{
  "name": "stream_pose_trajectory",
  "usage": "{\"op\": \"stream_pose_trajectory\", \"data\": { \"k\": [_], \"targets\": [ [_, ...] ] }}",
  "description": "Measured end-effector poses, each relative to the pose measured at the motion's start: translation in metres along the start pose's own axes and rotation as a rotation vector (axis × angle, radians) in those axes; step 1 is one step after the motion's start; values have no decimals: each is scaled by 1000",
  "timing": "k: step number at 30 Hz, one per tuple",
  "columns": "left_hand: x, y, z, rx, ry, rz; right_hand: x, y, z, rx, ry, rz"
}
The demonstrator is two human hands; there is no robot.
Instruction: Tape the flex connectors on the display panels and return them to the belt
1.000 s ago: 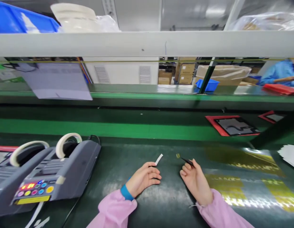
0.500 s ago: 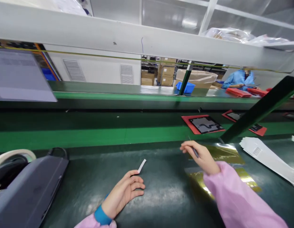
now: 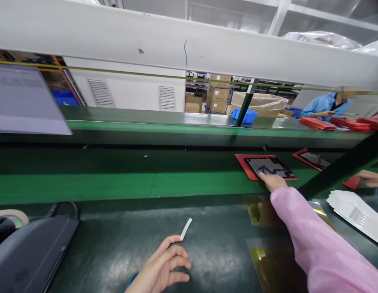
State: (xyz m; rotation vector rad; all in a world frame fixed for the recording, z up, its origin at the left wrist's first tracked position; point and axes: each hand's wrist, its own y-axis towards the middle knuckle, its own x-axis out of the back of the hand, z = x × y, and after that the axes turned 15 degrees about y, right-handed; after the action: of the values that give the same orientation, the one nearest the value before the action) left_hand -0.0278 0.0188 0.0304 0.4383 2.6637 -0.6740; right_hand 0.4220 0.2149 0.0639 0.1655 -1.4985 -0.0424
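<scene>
My left hand (image 3: 164, 264) is above the dark green bench with its fingers spread and slightly bent. A short white strip (image 3: 185, 229) clings to one fingertip and sticks up from it. My right hand (image 3: 273, 181), in a pink sleeve, reaches across to a flat black-and-grey panel (image 3: 273, 166) lying on a red sheet (image 3: 244, 165). Its fingers are closed at the panel's near edge, thumb side on top; the undersides of the fingers are hidden. The slim dark tool held earlier cannot be made out clearly.
Yellow-gold films (image 3: 258, 254) lie under my right arm. A grey device (image 3: 33, 248) and a tape roll (image 3: 19, 215) stand at left. A green post (image 3: 344, 167) slants at right, near white sheets (image 3: 358, 211) and another person's hand (image 3: 372, 179). A person in blue (image 3: 320, 106) works beyond.
My right hand has moved forward from above the bench to the panel's near edge. My left hand stays nearly in place with the strip on its fingertip. Another person's hand has appeared at right.
</scene>
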Motion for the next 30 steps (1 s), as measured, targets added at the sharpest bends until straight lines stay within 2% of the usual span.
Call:
{"op": "stream_pose_trajectory", "data": {
  "k": [4, 7, 11, 15, 18, 21, 23, 25, 28, 30],
  "targets": [
    [-5, 8, 2, -96, 19, -40, 3, 17, 18, 76, -7, 3],
    [-12, 24, 0, -258, 31, -148, 8, 20, 52, 183, 24, -35],
    [-28, 58, -9, -447, 72, -291, 16, 6, 126, 348, 99, -142],
    [-44, 89, -12, -575, 81, -323, 29, -29, 212, 501, 188, -217],
    [-45, 100, -7, -649, 67, -349, 38, -58, 270, 594, 279, -257],
    [-38, 101, -2, -666, 65, -505, 41, -81, 311, 616, 351, -256],
    [-32, 99, -1, -643, 72, -591, 40, -92, 323, 607, 349, -258],
    [-27, 97, -5, -638, 71, -618, 40, -102, 323, 623, 355, -298],
    [-23, 96, -16, -655, 72, -646, 43, -120, 305, 656, 405, -375],
    [-19, 94, -24, -665, 89, -667, 48, -134, 286, 645, 466, -381]
  ]
}}
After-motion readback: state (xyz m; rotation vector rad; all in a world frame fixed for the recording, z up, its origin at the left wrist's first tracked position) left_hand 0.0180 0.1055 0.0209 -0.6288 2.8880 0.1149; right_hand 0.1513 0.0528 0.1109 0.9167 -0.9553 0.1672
